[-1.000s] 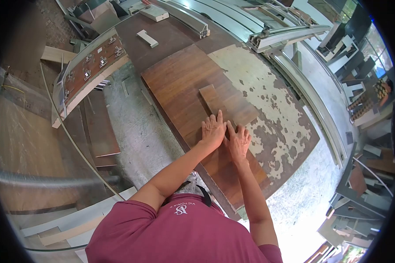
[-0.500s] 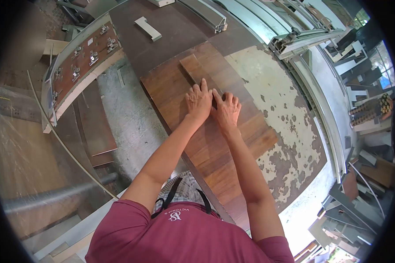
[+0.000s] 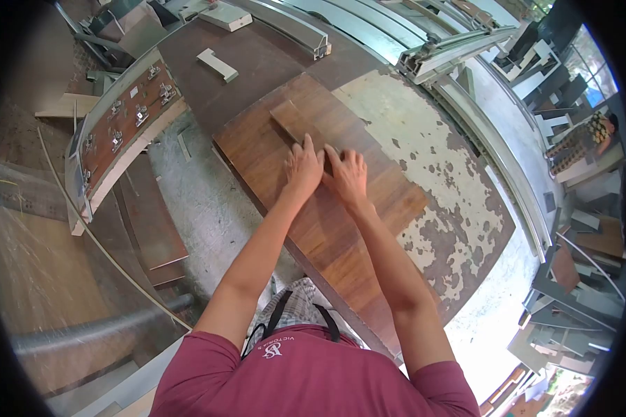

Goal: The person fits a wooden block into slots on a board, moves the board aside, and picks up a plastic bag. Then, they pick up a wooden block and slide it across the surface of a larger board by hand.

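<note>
A narrow wooden strip (image 3: 290,119) lies on a brown wood-grain panel (image 3: 355,278), its near end partly covered by my hands. My left hand (image 3: 304,169) is at the strip's left side, index finger stretched forward along it and the other fingers bent. Close beside it, my right hand (image 3: 348,175) reaches in from the right, index finger against the strip and the remaining fingers curled. Both hands seem to grip the strip's near part; the thumbs are mostly hidden. The panel rests on a worn tabletop (image 3: 459,208) with peeling pale patches.
A notched pale offcut (image 3: 217,64) and a light block (image 3: 226,15) lie farther back. Metal rails (image 3: 497,163) run along the right. To the left stands a board with metal hinges (image 3: 125,115). A person (image 3: 583,142) is at the far right, near stacked boards.
The view has shifted, so the table and panel appear slightly farther left. My hands stay on the strip in nearly the same place, with little finger movement.
</note>
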Motion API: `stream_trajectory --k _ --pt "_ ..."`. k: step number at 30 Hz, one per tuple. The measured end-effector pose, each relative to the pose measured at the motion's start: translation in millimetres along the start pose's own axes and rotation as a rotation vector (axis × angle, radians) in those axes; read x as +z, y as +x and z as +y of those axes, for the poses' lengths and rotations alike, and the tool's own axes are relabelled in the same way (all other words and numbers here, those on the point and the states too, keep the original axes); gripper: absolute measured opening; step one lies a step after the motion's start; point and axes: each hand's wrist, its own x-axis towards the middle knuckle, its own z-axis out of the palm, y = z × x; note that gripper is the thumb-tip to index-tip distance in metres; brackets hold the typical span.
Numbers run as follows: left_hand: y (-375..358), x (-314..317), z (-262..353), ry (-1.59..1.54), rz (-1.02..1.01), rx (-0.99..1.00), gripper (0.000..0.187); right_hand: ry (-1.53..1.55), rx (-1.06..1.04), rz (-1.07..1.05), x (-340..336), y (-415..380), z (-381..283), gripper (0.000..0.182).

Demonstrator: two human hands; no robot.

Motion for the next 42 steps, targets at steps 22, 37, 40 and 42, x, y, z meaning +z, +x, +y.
stream_trajectory --k 22,37,40,42 --pt "-149.2 33.9 105.5 -0.033 -0.195 0.334 0.056 -0.240 0.244 0.007 -99.4 -171.7 56.6 0.054" --pt "63.0 38.3 35.0 0.074 0.052 0.164 0.048 -0.190 0.154 -0.017 13.2 43.6 42.6 0.052" --pt "93.5 35.0 20.4 0.096 0.073 0.130 0.048 -0.194 0.107 0.009 33.1 71.0 38.1 0.049" --pt "102.8 34.9 9.4 0.104 0.085 0.137 0.048 -0.222 0.104 -0.010 37.7 89.9 29.1 0.047"
